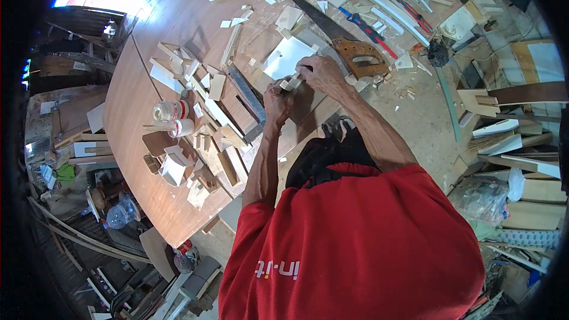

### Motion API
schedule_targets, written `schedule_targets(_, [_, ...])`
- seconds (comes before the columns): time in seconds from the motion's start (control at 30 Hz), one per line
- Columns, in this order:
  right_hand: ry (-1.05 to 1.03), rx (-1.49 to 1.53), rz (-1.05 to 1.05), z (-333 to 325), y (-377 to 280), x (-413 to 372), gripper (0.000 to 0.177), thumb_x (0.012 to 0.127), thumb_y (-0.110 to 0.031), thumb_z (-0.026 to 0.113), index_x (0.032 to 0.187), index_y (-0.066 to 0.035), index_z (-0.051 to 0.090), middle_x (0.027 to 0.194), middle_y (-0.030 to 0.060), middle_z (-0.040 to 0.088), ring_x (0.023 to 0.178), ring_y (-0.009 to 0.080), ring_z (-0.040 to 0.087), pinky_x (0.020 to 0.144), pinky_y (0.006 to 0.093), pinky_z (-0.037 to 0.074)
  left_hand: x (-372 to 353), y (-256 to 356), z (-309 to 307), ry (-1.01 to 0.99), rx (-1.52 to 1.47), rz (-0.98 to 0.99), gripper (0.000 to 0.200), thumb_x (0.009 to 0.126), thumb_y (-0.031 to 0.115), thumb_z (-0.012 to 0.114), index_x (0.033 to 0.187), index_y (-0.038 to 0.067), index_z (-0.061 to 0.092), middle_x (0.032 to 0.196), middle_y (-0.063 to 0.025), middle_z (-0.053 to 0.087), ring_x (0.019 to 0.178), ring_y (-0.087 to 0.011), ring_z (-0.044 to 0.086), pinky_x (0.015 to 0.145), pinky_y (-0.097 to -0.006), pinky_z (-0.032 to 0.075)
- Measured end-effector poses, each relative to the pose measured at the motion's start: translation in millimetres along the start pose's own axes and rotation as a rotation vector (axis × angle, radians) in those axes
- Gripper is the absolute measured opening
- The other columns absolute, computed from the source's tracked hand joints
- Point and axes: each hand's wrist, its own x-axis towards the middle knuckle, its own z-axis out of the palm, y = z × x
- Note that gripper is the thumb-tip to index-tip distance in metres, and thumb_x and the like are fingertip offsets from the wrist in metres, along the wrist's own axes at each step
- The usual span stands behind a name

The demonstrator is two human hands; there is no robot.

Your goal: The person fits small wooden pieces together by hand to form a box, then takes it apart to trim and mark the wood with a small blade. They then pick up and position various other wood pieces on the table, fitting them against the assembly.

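My left hand [278, 102] is closed around a small pale wood block [290, 83] at the table's near edge. The fingers of my right hand [322, 74] are bent and pressed to the far side of the same block, their tips partly hidden. Just beyond both hands lies a white sheet [290, 58]. A handsaw [323, 24] with a wooden handle rests to the right of it, the handle close to my right hand. Left of my left hand is a long dark metal-edged tool [244, 98], whose kind I cannot make out.
Wood offcuts [216, 86] and two jars [172, 111] crowd the left of the brown table [139, 160]. A blue-and-red tool [367, 31] lies beyond the saw. Wood strips [394, 15] fill the far right. Stacked boards [536, 189] stand at the right of the floor.
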Motion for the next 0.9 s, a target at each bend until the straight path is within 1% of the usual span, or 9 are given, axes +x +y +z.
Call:
schedule_targets(0.07, [-0.037, -0.004, 0.034, -1, -1, 0, 0.025, 0.088, -0.026, 0.058, 0.094, -0.006, 0.071, 0.088, 0.0164, 0.069, 0.082, 0.0330, 0.066, 0.076, 0.0414, 0.051, 0, 0, 0, 0.006, 0.004, 0.012, 0.031, 0.075, 0.012, 0.068, 0.106, 0.006, 0.067, 0.102, -0.0138, 0.069, 0.094, -0.0353, 0.062, 0.084, -0.0417, 0.050])
schedule_targets(0.5, [-0.039, -0.032, 0.049, -10, -9, -5, 0.023, 0.089, -0.025, 0.058, 0.097, -0.009, 0.072, 0.087, 0.0146, 0.070, 0.079, 0.0325, 0.067, 0.073, 0.0412, 0.052, 1, -2, 2, -0.001, 0.000, -0.007, 0.032, 0.075, 0.011, 0.066, 0.107, 0.006, 0.067, 0.100, -0.0147, 0.068, 0.092, -0.0349, 0.061, 0.083, -0.0419, 0.050])
schedule_targets(0.57, [0.014, -0.027, -0.051, -10, -5, -8, 0.024, 0.090, -0.030, 0.060, 0.100, -0.012, 0.073, 0.083, 0.0121, 0.071, 0.072, 0.0299, 0.068, 0.070, 0.0408, 0.053, 1, -5, 1, -0.006, -0.006, 0.001, 0.032, 0.075, 0.012, 0.066, 0.107, 0.006, 0.067, 0.100, -0.0147, 0.068, 0.092, -0.0350, 0.061, 0.082, -0.0417, 0.050])
schedule_targets(0.63, [0.069, 0.001, -0.073, -15, -12, -14, 0.024, 0.090, -0.028, 0.060, 0.102, -0.012, 0.072, 0.077, 0.0112, 0.070, 0.067, 0.0283, 0.067, 0.067, 0.0409, 0.053, 2, -7, 0, -0.015, 0.031, 0.046, 0.038, 0.078, 0.014, 0.070, 0.114, 0.004, 0.065, 0.096, -0.0189, 0.068, 0.085, -0.0275, 0.068, 0.075, -0.0360, 0.053])
schedule_targets(0.7, [0.123, 0.032, -0.098, -16, -14, -22, 0.024, 0.090, -0.027, 0.061, 0.103, -0.011, 0.072, 0.071, 0.0103, 0.069, 0.062, 0.0266, 0.066, 0.064, 0.0409, 0.052, 2, -7, 1, -0.011, 0.050, 0.046, 0.039, 0.078, 0.014, 0.070, 0.116, 0.004, 0.065, 0.096, -0.0190, 0.068, 0.086, -0.0274, 0.068, 0.074, -0.0360, 0.053])
schedule_targets(0.77, [0.292, 0.187, -0.031, -12, -6, -32, 0.039, 0.081, -0.022, 0.072, 0.114, -0.002, 0.064, 0.106, 0.0126, 0.067, 0.073, 0.0240, 0.059, 0.066, 0.0352, 0.050, 0, -8, 0, -0.008, 0.066, 0.047, 0.040, 0.079, 0.015, 0.070, 0.117, 0.004, 0.064, 0.096, -0.0191, 0.069, 0.087, -0.0272, 0.068, 0.074, -0.0360, 0.053])
schedule_targets(0.8, [0.293, 0.185, -0.032, -11, -5, -37, 0.039, 0.081, -0.022, 0.072, 0.114, -0.002, 0.064, 0.106, 0.0126, 0.067, 0.073, 0.0240, 0.059, 0.066, 0.0352, 0.050, -1, -7, -1, -0.018, 0.057, 0.036, 0.041, 0.079, 0.015, 0.069, 0.118, 0.004, 0.063, 0.097, -0.0196, 0.068, 0.087, -0.0273, 0.068, 0.074, -0.0362, 0.053])
schedule_targets(0.87, [0.416, 0.110, -0.108, -8, -4, -45, 0.089, 0.072, -0.030, 0.079, 0.141, 0.001, 0.032, 0.127, 0.0245, 0.050, 0.117, 0.0336, 0.051, 0.093, 0.0451, 0.043, -1, -7, -3, -0.026, 0.050, 0.025, 0.041, 0.080, 0.015, 0.069, 0.119, 0.004, 0.062, 0.098, -0.0200, 0.068, 0.088, -0.0274, 0.068, 0.075, -0.0365, 0.053])
schedule_targets(0.9, [0.415, 0.112, -0.107, -4, -4, -48, 0.089, 0.072, -0.030, 0.079, 0.141, 0.001, 0.032, 0.127, 0.0245, 0.050, 0.117, 0.0336, 0.051, 0.093, 0.0451, 0.043, -1, -7, -4, -0.039, 0.020, 0.008, 0.044, 0.077, 0.011, 0.066, 0.120, 0.005, 0.061, 0.099, -0.0212, 0.067, 0.090, -0.0323, 0.065, 0.078, -0.0388, 0.052])
